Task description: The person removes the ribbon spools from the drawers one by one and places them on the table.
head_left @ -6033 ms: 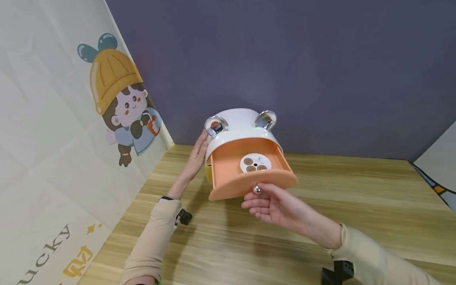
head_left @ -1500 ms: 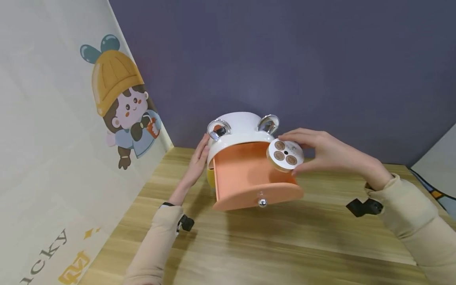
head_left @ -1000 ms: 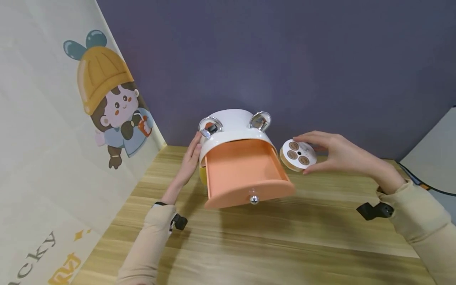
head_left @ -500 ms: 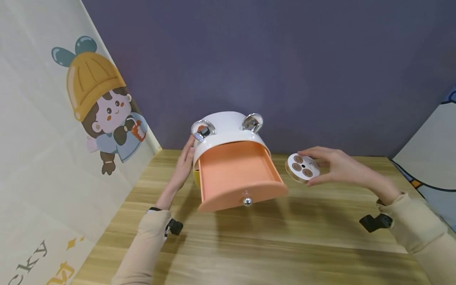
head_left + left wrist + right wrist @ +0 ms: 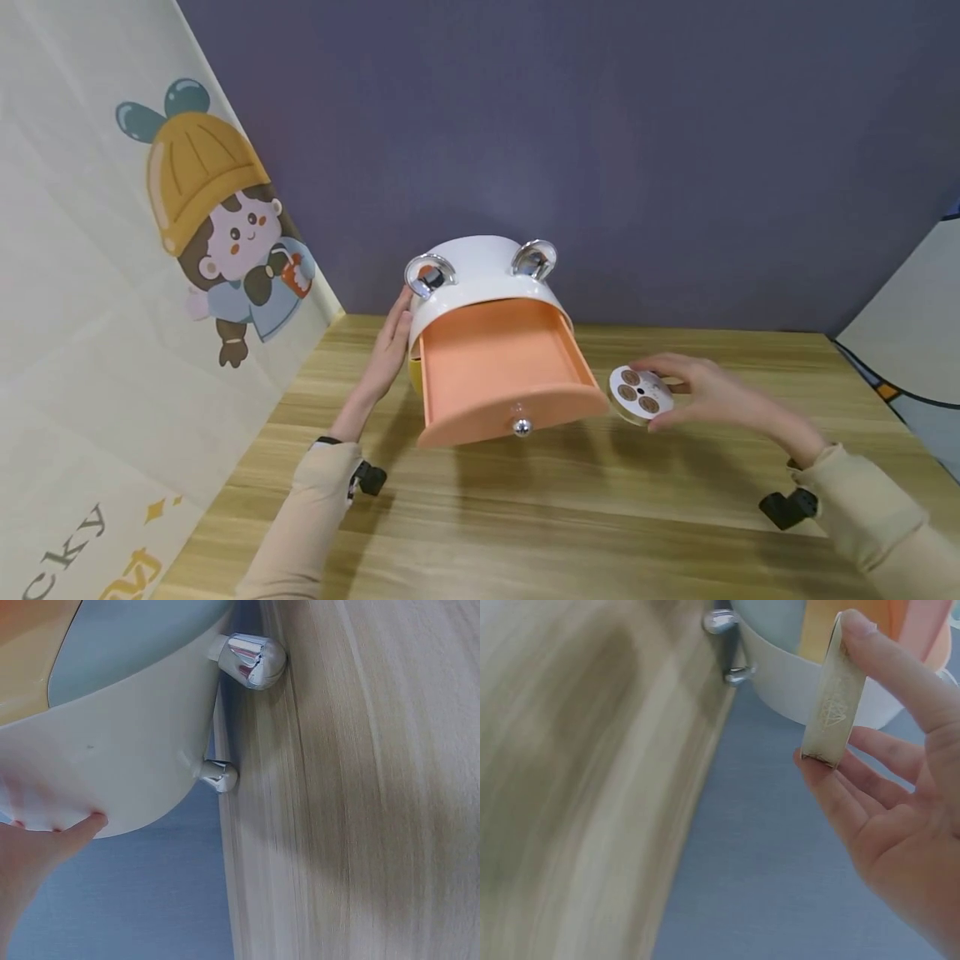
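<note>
A white rounded drawer box [image 5: 480,258] with silver ears stands at the back of the table. Its orange drawer [image 5: 495,358] is pulled out, with nothing inside, and a silver ball knob [image 5: 522,427] on its front. My left hand [image 5: 386,350] lies against the box's left side; in the left wrist view its thumb touches the white wall. To the right of the drawer, my right hand [image 5: 708,392] pinches the edges of a small flat round case [image 5: 637,396] with brown circles on its white top. The right wrist view shows its pale gold side [image 5: 832,712], above the table.
The wooden table [image 5: 525,517] runs up to a dark blue-grey wall [image 5: 600,125]. On the left is a pale wall with a cartoon figure [image 5: 225,217]. Silver feet [image 5: 255,661] hold the box off the table.
My right hand has left the knob, taken the round case out of the drawer, moved it right and lowered it. The drawer is further out than at first. My left hand stays on the box.
</note>
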`<state>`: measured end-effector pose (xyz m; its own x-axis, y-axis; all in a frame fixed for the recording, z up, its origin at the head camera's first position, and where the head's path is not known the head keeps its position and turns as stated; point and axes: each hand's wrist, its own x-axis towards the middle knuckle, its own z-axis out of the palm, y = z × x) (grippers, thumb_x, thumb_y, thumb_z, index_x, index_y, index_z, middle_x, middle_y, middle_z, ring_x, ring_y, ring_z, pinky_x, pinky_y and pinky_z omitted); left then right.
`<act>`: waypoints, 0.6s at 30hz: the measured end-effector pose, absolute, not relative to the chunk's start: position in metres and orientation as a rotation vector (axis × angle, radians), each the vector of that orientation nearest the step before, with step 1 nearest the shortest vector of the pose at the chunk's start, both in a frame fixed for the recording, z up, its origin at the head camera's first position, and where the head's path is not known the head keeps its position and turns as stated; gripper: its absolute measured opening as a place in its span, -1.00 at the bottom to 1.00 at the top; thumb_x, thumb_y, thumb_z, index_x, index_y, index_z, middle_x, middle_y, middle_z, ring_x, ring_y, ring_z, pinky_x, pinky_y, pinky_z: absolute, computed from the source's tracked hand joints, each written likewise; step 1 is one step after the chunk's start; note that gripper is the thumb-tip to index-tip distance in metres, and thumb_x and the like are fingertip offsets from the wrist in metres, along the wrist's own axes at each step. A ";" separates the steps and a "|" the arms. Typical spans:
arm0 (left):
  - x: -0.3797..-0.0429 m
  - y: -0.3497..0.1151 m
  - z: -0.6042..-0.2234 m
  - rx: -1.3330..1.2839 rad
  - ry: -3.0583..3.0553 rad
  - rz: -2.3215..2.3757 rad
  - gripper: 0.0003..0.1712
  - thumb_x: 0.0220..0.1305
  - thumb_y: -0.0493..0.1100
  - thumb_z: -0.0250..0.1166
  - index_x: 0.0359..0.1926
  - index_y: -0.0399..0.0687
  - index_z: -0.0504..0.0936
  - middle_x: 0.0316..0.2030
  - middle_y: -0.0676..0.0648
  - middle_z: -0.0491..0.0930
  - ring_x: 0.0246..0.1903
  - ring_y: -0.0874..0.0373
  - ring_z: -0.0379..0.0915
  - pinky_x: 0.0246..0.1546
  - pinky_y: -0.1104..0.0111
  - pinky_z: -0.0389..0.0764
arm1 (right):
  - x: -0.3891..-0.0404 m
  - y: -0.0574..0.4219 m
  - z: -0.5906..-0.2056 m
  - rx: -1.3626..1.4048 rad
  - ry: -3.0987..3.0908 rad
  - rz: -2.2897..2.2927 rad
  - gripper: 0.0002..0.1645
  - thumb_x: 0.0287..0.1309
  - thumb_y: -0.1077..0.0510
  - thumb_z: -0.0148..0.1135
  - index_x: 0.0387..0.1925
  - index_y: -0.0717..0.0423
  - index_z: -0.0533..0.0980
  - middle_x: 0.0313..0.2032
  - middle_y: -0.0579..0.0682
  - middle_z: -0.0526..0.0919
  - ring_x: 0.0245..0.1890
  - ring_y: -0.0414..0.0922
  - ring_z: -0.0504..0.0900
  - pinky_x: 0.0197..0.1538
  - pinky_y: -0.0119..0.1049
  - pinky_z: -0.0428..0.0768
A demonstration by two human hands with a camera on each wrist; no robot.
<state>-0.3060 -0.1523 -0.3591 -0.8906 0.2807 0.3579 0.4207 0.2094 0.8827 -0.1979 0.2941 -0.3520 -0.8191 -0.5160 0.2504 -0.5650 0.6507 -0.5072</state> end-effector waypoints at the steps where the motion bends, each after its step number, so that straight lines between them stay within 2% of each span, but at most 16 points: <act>1: -0.306 -0.152 -0.359 -0.686 -2.346 -1.775 -0.40 0.61 -0.11 -0.26 0.58 -0.05 -0.05 0.60 -0.11 -0.17 0.59 -0.01 -0.29 0.61 0.09 -0.19 | -0.198 0.295 -0.355 0.910 -2.779 0.902 -0.06 -0.26 0.04 0.66 0.20 0.29 0.48 0.11 0.27 0.60 0.04 -0.41 0.53 -0.08 -0.34 0.74; 4: -0.305 -0.151 -0.359 -0.689 -2.337 -1.773 -0.40 0.61 -0.13 -0.26 0.57 -0.07 -0.05 0.60 -0.12 -0.17 0.59 -0.02 -0.29 0.61 0.08 -0.19 | -0.198 0.296 -0.363 0.898 -2.790 0.913 -0.05 -0.26 0.01 0.67 0.20 0.29 0.48 0.11 0.26 0.60 0.04 -0.40 0.53 -0.07 -0.31 0.74; 10: -0.307 -0.151 -0.361 -0.685 -2.334 -1.783 -0.40 0.61 -0.12 -0.27 0.57 -0.07 -0.05 0.60 -0.11 -0.18 0.59 0.00 -0.31 0.61 0.10 -0.20 | -0.197 0.297 -0.378 0.873 -2.820 0.868 -0.04 -0.27 -0.05 0.66 0.18 0.31 0.50 0.10 0.26 0.63 0.04 -0.17 0.61 -0.07 -0.23 0.75; 18: -0.308 -0.151 -0.362 -0.672 -2.335 -1.796 -0.40 0.61 -0.13 -0.26 0.57 -0.08 -0.04 0.60 -0.10 -0.17 0.59 -0.01 -0.30 0.61 0.08 -0.19 | -0.191 0.293 -0.403 0.906 -2.901 1.013 -0.06 -0.15 -0.06 0.61 0.21 0.32 0.45 0.11 0.28 0.59 -0.05 -0.30 0.58 -0.09 -0.37 0.73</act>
